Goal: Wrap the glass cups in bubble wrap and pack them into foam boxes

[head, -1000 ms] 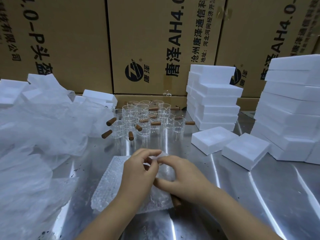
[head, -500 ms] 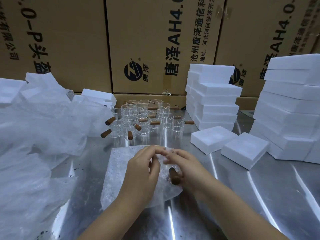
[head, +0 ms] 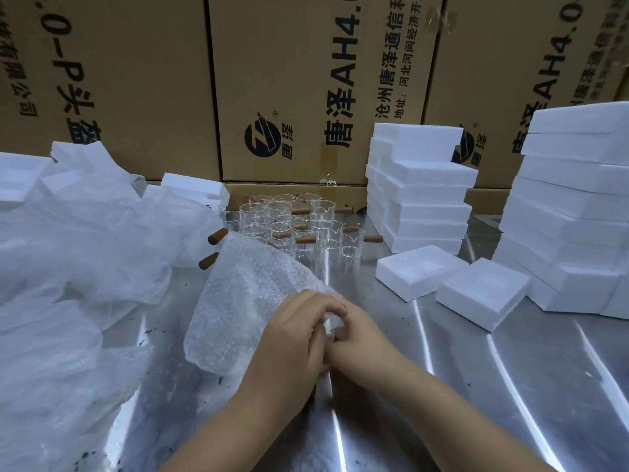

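Both hands meet mid-table: left hand point(head: 289, 338) and right hand point(head: 360, 338) curl their fingers onto the bubble wrap point(head: 245, 301), its free flap standing up leftward; any cup inside is hidden. I judge this the wrapping step. Next I'd roll the flap over, then reach right to a foam box point(head: 418, 270). Unwrapped glass cups point(head: 292, 219) stand close behind and a plastic heap point(head: 68, 250) crowds the left, but the table point(head: 442, 369) is open rightward.

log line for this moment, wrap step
step: wrapping | left hand: grips bubble wrap | right hand: grips bubble wrap | glass cups: grouped behind, unwrapped | foam boxes: two loose at right
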